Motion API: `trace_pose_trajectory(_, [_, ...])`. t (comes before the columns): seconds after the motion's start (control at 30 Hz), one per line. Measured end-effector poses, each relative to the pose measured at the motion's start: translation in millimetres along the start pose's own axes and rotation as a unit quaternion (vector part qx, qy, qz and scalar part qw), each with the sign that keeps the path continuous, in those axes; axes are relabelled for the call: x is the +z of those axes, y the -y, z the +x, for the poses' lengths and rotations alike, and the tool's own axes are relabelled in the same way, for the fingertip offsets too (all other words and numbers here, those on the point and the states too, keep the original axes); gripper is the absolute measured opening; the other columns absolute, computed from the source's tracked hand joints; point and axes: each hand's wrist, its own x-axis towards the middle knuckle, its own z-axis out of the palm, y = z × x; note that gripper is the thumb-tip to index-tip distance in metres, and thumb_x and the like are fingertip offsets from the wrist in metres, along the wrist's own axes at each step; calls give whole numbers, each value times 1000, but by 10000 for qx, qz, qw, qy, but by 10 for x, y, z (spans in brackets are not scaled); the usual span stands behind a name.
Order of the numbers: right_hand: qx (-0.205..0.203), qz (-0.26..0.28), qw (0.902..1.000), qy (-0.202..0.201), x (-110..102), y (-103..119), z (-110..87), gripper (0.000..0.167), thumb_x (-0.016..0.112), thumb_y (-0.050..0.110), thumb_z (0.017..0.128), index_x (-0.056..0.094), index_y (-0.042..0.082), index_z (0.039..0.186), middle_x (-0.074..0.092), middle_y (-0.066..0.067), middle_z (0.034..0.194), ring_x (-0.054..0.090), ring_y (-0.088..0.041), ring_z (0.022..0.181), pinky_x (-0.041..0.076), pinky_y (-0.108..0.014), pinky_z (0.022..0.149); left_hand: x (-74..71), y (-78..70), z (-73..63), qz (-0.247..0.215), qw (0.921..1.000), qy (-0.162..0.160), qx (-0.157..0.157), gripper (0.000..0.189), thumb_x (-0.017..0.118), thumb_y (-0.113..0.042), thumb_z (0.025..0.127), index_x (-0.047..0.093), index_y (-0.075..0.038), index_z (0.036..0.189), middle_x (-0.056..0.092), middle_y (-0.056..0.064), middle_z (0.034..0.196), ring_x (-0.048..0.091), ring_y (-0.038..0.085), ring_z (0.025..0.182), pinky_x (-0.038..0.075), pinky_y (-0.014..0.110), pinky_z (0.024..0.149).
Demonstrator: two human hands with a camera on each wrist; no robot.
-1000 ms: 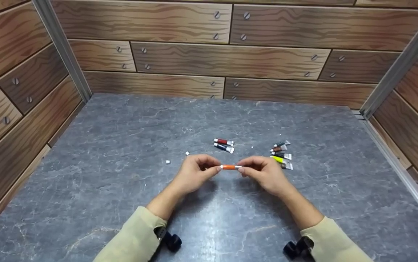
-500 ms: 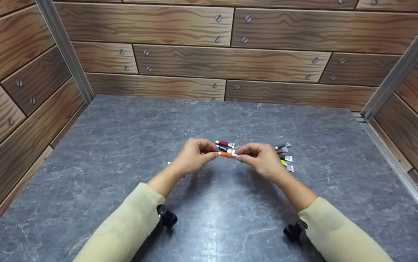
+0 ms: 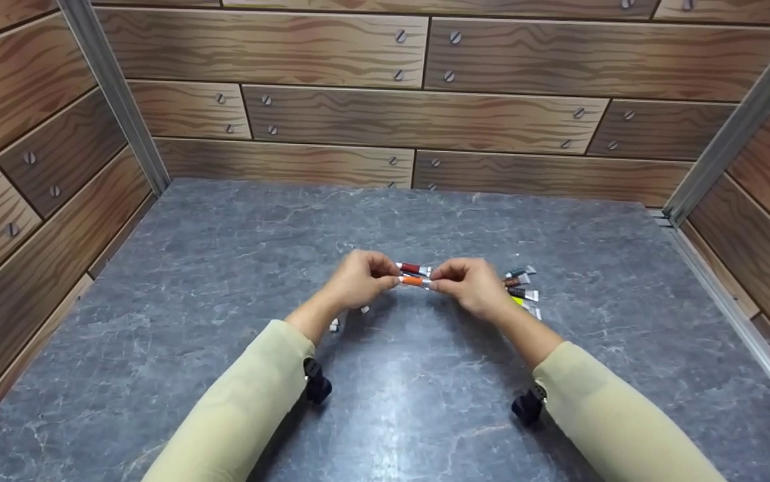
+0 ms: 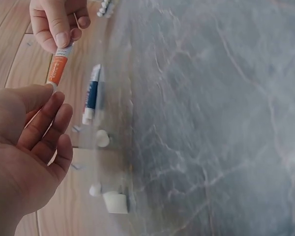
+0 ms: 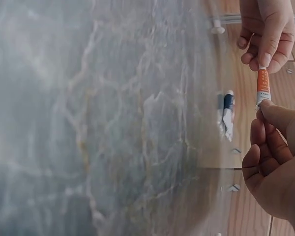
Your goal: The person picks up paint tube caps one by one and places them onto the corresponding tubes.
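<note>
Between both hands is a small orange paint tube (image 3: 414,281), lying crosswise in the head view. My left hand (image 3: 360,280) pinches its white cap end between thumb and forefinger. At the other side my right hand (image 3: 471,284) pinches the flat silver crimped end. Just behind it a dark red paint tube (image 3: 412,268) lies on the table. A dark blue paint tube (image 4: 92,96) shows below the hands in the left wrist view; in the head view the orange one mostly covers it.
Several more paint tubes (image 3: 523,293), among them black, brown and yellow, lie right of my right hand. Small white caps (image 3: 335,325) rest on the grey marbled table (image 3: 258,227) by my left wrist. Wood-patterned walls (image 3: 331,114) enclose the table at back and sides.
Both hands have carried the orange tube away from me and slightly left, over the blue tube near the red one. Both keep their pinch on its ends.
</note>
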Motion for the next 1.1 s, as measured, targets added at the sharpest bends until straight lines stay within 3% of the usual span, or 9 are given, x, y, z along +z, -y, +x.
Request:
trace_pose_trajectory(0.2, [54,-172,9998,97,50,-52,39,10,86,9,88,81,5,95,76,0,88,61,-11,80,48,-25,73,36,88,31,254,9997,58,20,4,78,-8,96,80,-4,98,75,1,89,63,11,80,52,28,74])
trace_pose_trajectory(0.53, [-60,-375,9991,172,72,-121,74,9,87,9,87,81,6,92,77,-1,87,63,-11,80,49,-28,76,99,176,77,286,9995,130,-74,4,78,-4,92,79,-4,96,72,-2,85,61,9,77,50,24,70])
trace_pose_trajectory(1.1, [-155,-564,9977,329,72,-159,138,7,85,8,88,82,5,94,78,-2,90,64,-12,84,50,-32,82,114,185,113,292,9994,177,51,3,78,-4,93,79,-1,95,68,-4,80,57,7,73,47,22,68])
